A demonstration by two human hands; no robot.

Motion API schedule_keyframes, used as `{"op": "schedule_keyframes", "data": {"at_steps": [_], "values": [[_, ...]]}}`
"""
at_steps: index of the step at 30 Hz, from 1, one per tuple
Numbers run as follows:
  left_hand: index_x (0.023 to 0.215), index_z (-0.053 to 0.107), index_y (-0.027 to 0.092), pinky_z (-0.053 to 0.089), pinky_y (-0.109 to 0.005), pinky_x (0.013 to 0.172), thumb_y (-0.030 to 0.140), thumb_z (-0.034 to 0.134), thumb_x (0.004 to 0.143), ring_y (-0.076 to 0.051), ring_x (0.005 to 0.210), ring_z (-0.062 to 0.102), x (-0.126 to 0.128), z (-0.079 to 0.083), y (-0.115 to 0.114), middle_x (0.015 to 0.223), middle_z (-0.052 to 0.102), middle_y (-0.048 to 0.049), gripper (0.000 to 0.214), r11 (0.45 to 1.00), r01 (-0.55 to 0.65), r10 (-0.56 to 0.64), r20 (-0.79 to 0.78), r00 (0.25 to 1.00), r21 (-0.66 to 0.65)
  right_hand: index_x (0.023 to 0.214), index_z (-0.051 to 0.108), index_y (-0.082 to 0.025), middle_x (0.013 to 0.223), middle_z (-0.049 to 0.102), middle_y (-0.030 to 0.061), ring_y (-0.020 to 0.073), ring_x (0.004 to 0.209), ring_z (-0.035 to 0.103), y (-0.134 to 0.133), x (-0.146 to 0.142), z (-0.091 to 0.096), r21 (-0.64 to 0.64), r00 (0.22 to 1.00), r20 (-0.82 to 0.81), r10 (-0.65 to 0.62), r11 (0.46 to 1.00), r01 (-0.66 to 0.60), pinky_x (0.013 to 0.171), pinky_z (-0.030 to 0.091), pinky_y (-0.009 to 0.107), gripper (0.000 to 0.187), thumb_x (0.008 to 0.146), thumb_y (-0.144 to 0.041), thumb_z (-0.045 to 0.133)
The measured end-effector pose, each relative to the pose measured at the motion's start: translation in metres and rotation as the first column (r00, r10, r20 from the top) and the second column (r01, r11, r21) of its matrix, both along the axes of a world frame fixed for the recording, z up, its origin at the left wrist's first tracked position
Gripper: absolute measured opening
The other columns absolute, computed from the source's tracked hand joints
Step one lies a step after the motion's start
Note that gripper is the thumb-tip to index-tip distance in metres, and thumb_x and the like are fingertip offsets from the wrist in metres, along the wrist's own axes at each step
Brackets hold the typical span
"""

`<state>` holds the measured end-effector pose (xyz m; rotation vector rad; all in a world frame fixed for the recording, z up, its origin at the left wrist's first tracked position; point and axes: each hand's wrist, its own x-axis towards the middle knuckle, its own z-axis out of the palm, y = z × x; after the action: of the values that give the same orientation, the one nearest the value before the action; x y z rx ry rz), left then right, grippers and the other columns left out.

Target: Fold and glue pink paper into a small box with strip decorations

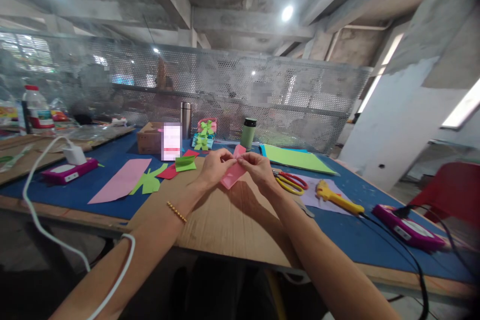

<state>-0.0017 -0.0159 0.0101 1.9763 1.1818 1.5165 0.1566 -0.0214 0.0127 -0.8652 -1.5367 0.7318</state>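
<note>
Pink paper piece (231,176): located at the center of the frame, above a brown cardboard sheet (221,225). The left hand (217,165) and the right hand (258,167) are close together, thumbs and fingers pinching the upper part of the piece; its lower end extends below the fingertips, toward the lower left.

The cardboard sheet lies on the blue desk (341,232) at lower center. To the left of center are a pink sheet (120,181), a light green cut-out (152,181) touching it, and a folded green piece (185,163) near the left hand. To the right of center, scissors (300,182) with red and yellow handles lie beside the right hand. A yellow glue gun (339,198) rests on a pale lilac sheet (310,198) farther right. Behind the hands, a green tumbler (248,135) stands upright.
</note>
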Motion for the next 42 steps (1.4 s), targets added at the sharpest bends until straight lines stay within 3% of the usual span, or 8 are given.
{"op": "schedule_keyframes", "data": {"at_steps": [6, 10, 20, 29, 34, 42], "values": [[0.075, 0.070, 0.016, 0.044, -0.025, 0.065, 0.017, 0.070, 0.080, -0.014, 0.067, 0.061, 0.000, -0.001, 0.001, 0.075, 0.071, -0.0016, 0.005, 0.999, -0.036, 0.037, -0.049, 0.998, 0.017, 0.070, 0.068, -0.016, 0.069, 0.062, 0.0010, 0.0141, 0.065, 0.051, -0.006, -0.001, 0.002, -0.014, 0.999, 0.034, 0.029, 1.000, -0.028, 0.064, 0.039, 0.028, 0.031, 0.067, -0.047, 0.076], [0.076, 0.069, 0.017, 0.045, -0.027, 0.069, 0.018, 0.069, 0.082, -0.015, 0.072, 0.062, 0.001, -0.002, 0.000, 0.078, 0.071, -0.0027, 0.006, 0.991, -0.085, 0.098, -0.130, 0.987, 0.103, 0.066, 0.063, -0.017, 0.066, 0.058, -0.0001, 0.0136, 0.063, 0.049, -0.011, -0.002, 0.006, -0.014, 0.997, 0.075, 0.022, 1.000, -0.021, 0.062, 0.037, 0.028, 0.033, 0.069, -0.047, 0.074], [0.078, 0.064, 0.018, 0.045, -0.027, 0.071, 0.016, 0.065, 0.085, -0.015, 0.075, 0.060, 0.003, -0.007, -0.003, 0.081, 0.066, -0.0012, 0.007, 0.972, -0.045, 0.098, -0.222, 0.970, 0.231, 0.061, 0.062, -0.017, 0.060, 0.053, -0.0021, 0.0122, 0.060, 0.044, -0.012, -0.003, 0.007, -0.085, 0.998, 0.025, -0.056, 0.995, 0.058, 0.058, 0.032, 0.026, 0.024, 0.065, -0.040, 0.067], [0.081, 0.065, 0.019, 0.044, -0.025, 0.068, 0.015, 0.063, 0.085, -0.013, 0.070, 0.058, 0.003, -0.007, -0.002, 0.081, 0.065, 0.0000, 0.006, 0.972, 0.015, 0.042, -0.235, 0.971, 0.234, 0.059, 0.058, -0.018, 0.052, 0.046, -0.0048, 0.0097, 0.051, 0.038, -0.004, -0.002, 0.003, -0.178, 0.996, -0.046, -0.073, 0.982, 0.064, 0.052, 0.029, 0.026, 0.026, 0.060, -0.041, 0.068], [0.083, 0.066, 0.019, 0.043, -0.025, 0.067, 0.018, 0.063, 0.086, -0.012, 0.069, 0.058, 0.002, -0.007, -0.003, 0.081, 0.065, 0.0004, 0.004, 0.973, 0.032, 0.022, -0.229, 0.973, 0.227, 0.068, 0.061, -0.018, 0.059, 0.055, -0.0036, 0.0102, 0.054, 0.042, -0.002, -0.001, 0.004, -0.163, 0.994, -0.085, -0.065, 0.985, 0.050, 0.052, 0.031, 0.025, 0.026, 0.056, -0.038, 0.073], [0.082, 0.070, 0.018, 0.044, -0.025, 0.067, 0.018, 0.067, 0.082, -0.013, 0.069, 0.060, 0.002, -0.009, 0.000, 0.081, 0.070, -0.0011, 0.003, 0.985, -0.011, 0.043, -0.181, 0.982, 0.173, 0.066, 0.061, -0.018, 0.060, 0.057, -0.0030, 0.0103, 0.055, 0.046, -0.003, 0.000, 0.003, -0.144, 0.995, -0.098, -0.030, 0.989, 0.016, 0.054, 0.035, 0.025, 0.030, 0.056, -0.041, 0.077]]}}
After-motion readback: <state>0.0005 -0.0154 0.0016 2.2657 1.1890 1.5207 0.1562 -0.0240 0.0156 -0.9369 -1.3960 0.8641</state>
